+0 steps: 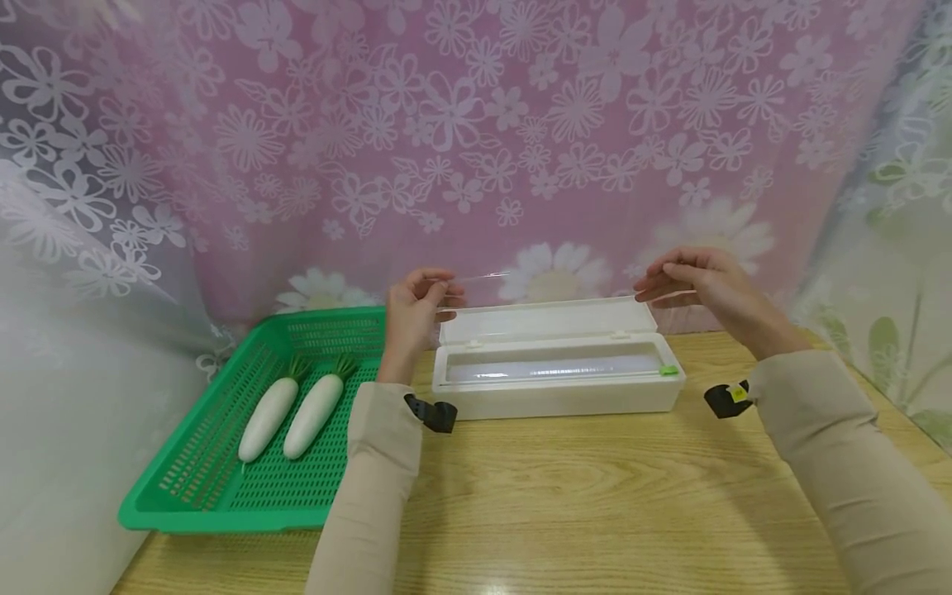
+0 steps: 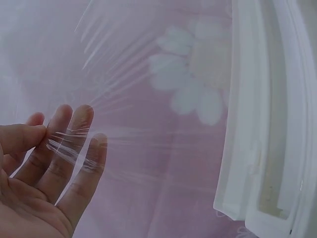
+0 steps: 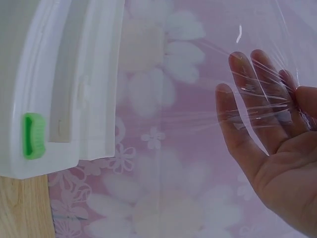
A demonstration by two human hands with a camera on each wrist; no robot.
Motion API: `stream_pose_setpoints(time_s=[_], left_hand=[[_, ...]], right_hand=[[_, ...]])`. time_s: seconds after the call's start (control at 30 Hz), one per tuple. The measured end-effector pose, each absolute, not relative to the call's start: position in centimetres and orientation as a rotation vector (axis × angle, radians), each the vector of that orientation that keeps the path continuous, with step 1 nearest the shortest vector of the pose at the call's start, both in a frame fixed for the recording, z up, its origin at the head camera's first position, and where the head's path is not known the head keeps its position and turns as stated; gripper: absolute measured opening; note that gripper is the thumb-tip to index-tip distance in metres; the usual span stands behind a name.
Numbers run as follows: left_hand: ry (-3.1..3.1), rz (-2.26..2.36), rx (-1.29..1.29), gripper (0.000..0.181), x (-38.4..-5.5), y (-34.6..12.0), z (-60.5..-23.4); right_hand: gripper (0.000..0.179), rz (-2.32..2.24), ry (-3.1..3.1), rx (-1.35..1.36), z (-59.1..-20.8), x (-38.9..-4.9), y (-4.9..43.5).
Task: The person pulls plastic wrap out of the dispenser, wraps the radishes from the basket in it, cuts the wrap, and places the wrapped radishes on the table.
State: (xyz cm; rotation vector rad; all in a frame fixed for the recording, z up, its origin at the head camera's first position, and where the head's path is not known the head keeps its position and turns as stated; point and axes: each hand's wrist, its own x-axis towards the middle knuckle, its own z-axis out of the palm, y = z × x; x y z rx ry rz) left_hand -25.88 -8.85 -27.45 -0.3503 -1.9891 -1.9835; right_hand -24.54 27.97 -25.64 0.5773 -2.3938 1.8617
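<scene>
A clear sheet of plastic wrap (image 2: 129, 134) stretches between my two hands, above and behind a white wrap dispenser box (image 1: 558, 401). My left hand (image 1: 415, 318) pinches one edge of the wrap between thumb and fingers, near the box's left end. Over the right end, my right hand (image 1: 710, 289) pinches the other side, and creases fan out from its fingers in the right wrist view. The dispenser's lid (image 1: 550, 321) stands raised at the back, and a roll of wrap (image 1: 558, 368) lies inside. A green slide cutter (image 1: 668, 371) sits at the front right corner.
To the left, a green plastic basket (image 1: 216, 521) holds two white radishes (image 1: 269, 420) (image 1: 314, 416) with short green tops. Everything stands on a wooden table (image 1: 565, 496). A pink flowered curtain (image 1: 476, 124) hangs close behind the dispenser.
</scene>
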Motion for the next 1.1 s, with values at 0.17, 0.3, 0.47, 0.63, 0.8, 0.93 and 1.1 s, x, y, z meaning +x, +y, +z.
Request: stream_pose_setpoints(time_s=[0.17,0.3,0.47,0.63,0.8,0.93,1.1], left_hand=[[-1.966,-1.981,-0.355,0.014,-26.0,-8.9,-26.8],[-1.976,-1.95,-0.39,0.015,-26.0,-8.9,-26.1],[-1.979,-1.923,-0.415,0.015,-25.9,-9.0,-25.2],[-1.977,-1.912,-0.42,0.016,-25.7,-9.1,-24.3],[-1.956,-1.891,-0.428,0.016,-25.6,-9.1,-23.5],[-1.942,-1.886,-0.434,0.015,-25.4,-9.1,-23.0],[-1.926,-1.882,-0.441,0.015,-25.2,-9.2,-22.5]], right_hand=[[0.028,1.852,-2.385,0.575,-24.9,-24.7,27.9],[0.027,1.834,-2.399,0.55,-24.2,-24.5,27.9],[0.026,1.834,-2.391,0.516,-23.1,-24.3,27.6],[0.027,1.812,-2.399,0.505,-22.2,-24.2,27.5],[0.028,1.794,-2.398,0.548,-21.3,-24.2,27.7],[0.027,1.824,-2.363,0.578,-20.7,-24.1,27.8],[0.025,1.887,-2.304,0.612,-20.1,-23.9,27.8]])
